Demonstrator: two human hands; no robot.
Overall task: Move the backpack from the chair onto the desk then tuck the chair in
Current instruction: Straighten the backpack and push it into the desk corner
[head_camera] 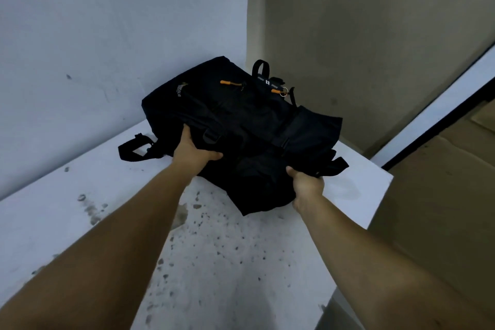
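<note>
Backpack [241, 120], black with orange zipper pulls, lies flat on white desk [227, 262] in the wall corner (one strap trails off to the left). Left hand [191, 151] and right hand [306, 187] each clamp its near edge.

We see backpack [241, 126] filling desk [227, 262] far corner against both walls [107, 35]; near desktop open, cardboard [442, 195] blocks right.

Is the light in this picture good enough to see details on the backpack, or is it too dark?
Head view: dim, flat light; the black backpack is nearly a dark mass, only its orange zipper pulls stand out. The white desk shows no glare. Wide-angle distortion stretches both forearms.
</note>
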